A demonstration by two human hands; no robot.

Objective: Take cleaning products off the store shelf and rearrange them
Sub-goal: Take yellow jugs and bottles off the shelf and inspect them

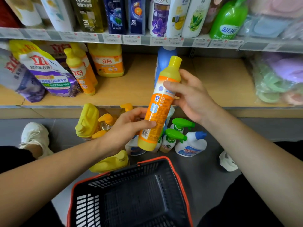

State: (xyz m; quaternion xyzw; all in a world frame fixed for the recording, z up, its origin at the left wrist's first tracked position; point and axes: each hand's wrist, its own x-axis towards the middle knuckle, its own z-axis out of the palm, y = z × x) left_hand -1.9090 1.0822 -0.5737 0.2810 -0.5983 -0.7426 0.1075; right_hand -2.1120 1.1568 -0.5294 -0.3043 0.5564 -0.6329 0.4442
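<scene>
I hold a tall yellow dish-soap bottle with an orange label (161, 105) upright and slightly tilted in front of the wooden shelf (134, 89). My left hand (127, 128) grips its lower half. My right hand (190, 94) holds its upper half, with the thumb across the label. A blue bottle (164, 58) stands on the shelf right behind it. More yellow soap bottles (80, 71) and a yellow jug (107, 60) stand at the shelf's left, beside purple detergent bags (47, 71).
A black basket with a red rim (131, 194) sits on the grey floor below my hands. Yellow jugs (88, 120), green-capped spray bottles (173, 136) and a white blue-capped bottle (191, 143) stand on the floor. Shampoo bottles (114, 13) fill the upper shelf. Bagged sponges (278, 79) lie at right.
</scene>
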